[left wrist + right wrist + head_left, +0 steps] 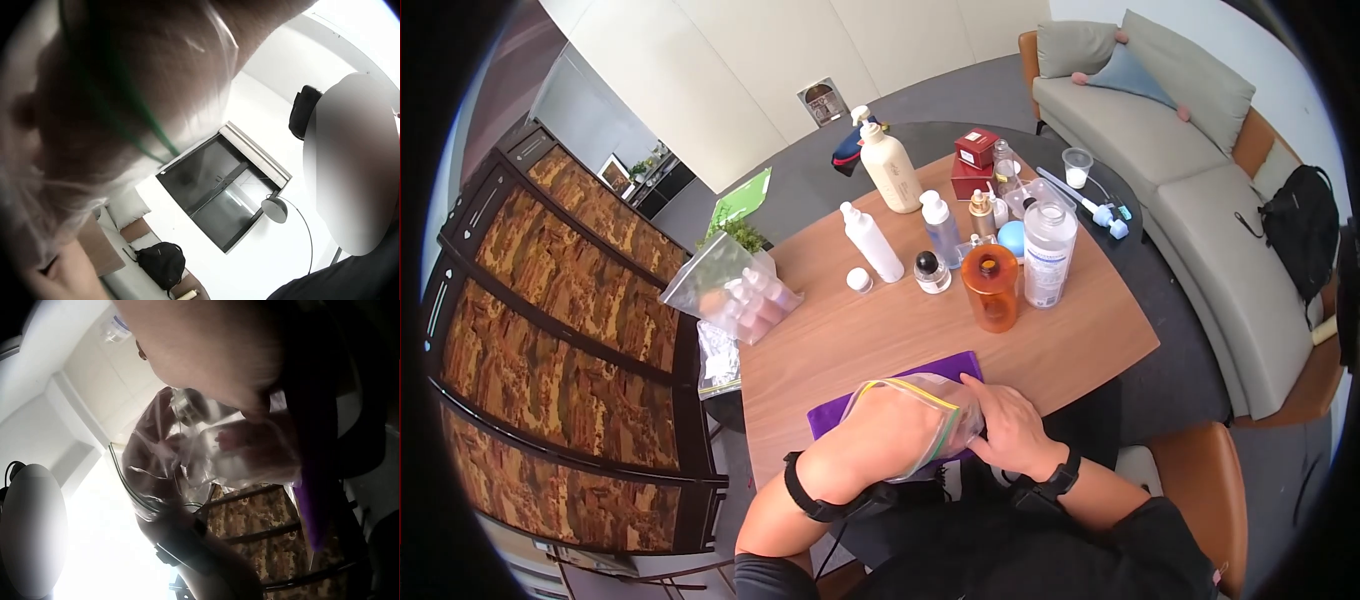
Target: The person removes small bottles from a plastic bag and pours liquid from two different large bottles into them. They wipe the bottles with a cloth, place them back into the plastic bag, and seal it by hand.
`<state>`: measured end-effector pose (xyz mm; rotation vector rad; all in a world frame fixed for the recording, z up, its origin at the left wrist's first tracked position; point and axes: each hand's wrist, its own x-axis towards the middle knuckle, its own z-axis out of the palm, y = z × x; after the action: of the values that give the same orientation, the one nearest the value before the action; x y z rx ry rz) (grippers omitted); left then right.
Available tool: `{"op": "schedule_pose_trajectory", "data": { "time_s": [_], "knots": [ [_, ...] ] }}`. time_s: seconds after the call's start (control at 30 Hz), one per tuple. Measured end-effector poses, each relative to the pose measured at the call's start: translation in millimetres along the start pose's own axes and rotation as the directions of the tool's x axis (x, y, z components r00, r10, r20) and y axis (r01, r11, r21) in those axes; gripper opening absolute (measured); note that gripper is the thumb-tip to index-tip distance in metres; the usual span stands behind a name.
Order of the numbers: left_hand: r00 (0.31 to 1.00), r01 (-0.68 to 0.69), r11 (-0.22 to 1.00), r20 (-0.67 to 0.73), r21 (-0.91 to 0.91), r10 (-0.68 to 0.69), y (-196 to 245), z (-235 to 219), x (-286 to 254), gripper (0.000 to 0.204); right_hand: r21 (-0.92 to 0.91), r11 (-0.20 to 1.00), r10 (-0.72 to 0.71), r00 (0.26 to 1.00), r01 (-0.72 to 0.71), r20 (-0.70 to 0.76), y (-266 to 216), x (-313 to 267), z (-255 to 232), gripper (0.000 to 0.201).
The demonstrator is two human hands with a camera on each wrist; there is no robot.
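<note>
My left hand [910,425] reaches to the wrist inside a clear zip bag [945,460] with a yellow and green seal. Through the plastic in the right wrist view, a small clear bottle [187,406] with a silvery neck shows beside the left hand's fingers [164,403]; I cannot tell whether they grip it. At the bag's right end, my right hand [1012,428] holds it from outside, thumb and fingers on either side. Beneath the bag on the table's near edge lies a purple mat [830,413].
Ahead on the wooden table [820,300] stand a white bottle [872,243], an orange bottle [991,288], a large clear bottle [1050,255], a cream pump bottle [888,165] and a black-capped bottle [931,272]. Another zip bag [735,295] with several bottles sits left.
</note>
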<state>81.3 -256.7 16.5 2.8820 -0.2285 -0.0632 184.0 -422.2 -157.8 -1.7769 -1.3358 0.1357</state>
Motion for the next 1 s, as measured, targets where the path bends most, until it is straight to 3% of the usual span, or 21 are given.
{"op": "schedule_pose_trajectory", "data": {
  "time_s": [0.1, 0.17, 0.3, 0.5, 0.57, 0.6, 0.67, 0.7, 0.77, 0.8, 0.87, 0.93, 0.97, 1.0],
  "knots": [
    [0.999, -0.032, 0.996, -0.018, 0.08, 0.033, 0.8, 11.6, 2.9, 0.028, -0.005, 1.0, 0.002, 1.0, -0.002, -0.029, 1.9, -2.9, 3.8, 0.091],
    [0.996, 0.038, 0.991, -0.09, 0.131, -0.026, 4.3, 16.7, 3.6, 0.031, 0.009, 1.0, 0.011, 0.998, -0.01, -0.058, 2.6, -4.0, 5.5, 0.092],
    [0.995, 0.075, 0.98, -0.078, 0.184, -0.061, 3.0, 29.5, 3.5, 0.033, -0.048, 0.998, -0.035, 0.995, 0.03, -0.096, 2.9, -3.0, 7.3, 0.09],
    [0.989, -0.041, 0.984, -0.134, 0.172, 0.064, 3.0, 17.2, 4.3, 0.031, -0.037, 0.999, -0.015, 0.994, 0.011, -0.106, 2.5, -2.5, 6.8, 0.087],
    [0.992, 0.077, 0.99, 0.088, 0.121, -0.088, 3.7, 6.8, 0.1, 0.027, -0.037, 0.999, -0.015, 0.993, 0.011, -0.117, 3.4, -2.1, 8.6, 0.086],
    [0.992, 0.079, 0.99, 0.088, 0.121, -0.09, 1.8, 4.8, -4.7, 0.027, -0.018, 1.0, -0.014, 0.994, 0.012, -0.112, 3.0, -2.3, 7.8, 0.087],
    [0.977, 0.046, 0.999, -0.211, 0.002, -0.044, -2.8, 0.1, -15.6, 0.034, 0.004, 1.0, -0.02, 0.994, 0.021, -0.104, 2.1, -2.0, 5.4, 0.088],
    [0.976, 0.051, 0.999, -0.213, 0.005, -0.048, 1.0, -10.2, -20.0, 0.034, -0.01, 1.0, -0.012, 0.995, 0.011, -0.095, 1.0, -2.2, 4.5, 0.085],
    [0.94, 0.193, 0.948, -0.228, -0.251, -0.252, 21.2, -46.5, -30.6, 0.041, -0.019, 1.0, -0.014, 0.996, 0.012, -0.084, 2.6, -2.3, 6.0, 0.082],
    [0.925, 0.219, 0.95, -0.263, -0.224, -0.275, 23.7, -62.1, -39.0, 0.051, -0.006, 1.0, -0.022, 0.997, 0.022, -0.079, 5.2, -3.3, 7.7, 0.078],
    [0.912, 0.264, 0.939, -0.258, -0.221, -0.317, 21.6, -78.9, -50.9, 0.045, 0.008, 0.999, -0.041, 0.997, 0.042, -0.07, 7.3, -4.1, 9.6, 0.074],
    [0.727, 0.149, 0.734, -0.429, -0.663, -0.535, 7.2, -83.9, -67.6, 0.046, -0.01, 0.999, -0.043, 0.996, 0.043, -0.084, 6.6, -5.1, 9.6, 0.068],
    [0.668, 0.059, 0.709, -0.5, -0.703, -0.551, -0.2, -83.0, -64.5, 0.045, -0.009, 0.999, -0.049, 0.995, 0.048, -0.085, 7.3, -5.4, 10.2, 0.068],
    [0.632, 0.088, 0.71, -0.512, -0.698, -0.582, -11.2, -82.5, -61.9, 0.044, -0.011, 0.998, -0.057, 0.994, 0.056, -0.093, 8.0, -5.7, 10.6, 0.071]
  ]
}}
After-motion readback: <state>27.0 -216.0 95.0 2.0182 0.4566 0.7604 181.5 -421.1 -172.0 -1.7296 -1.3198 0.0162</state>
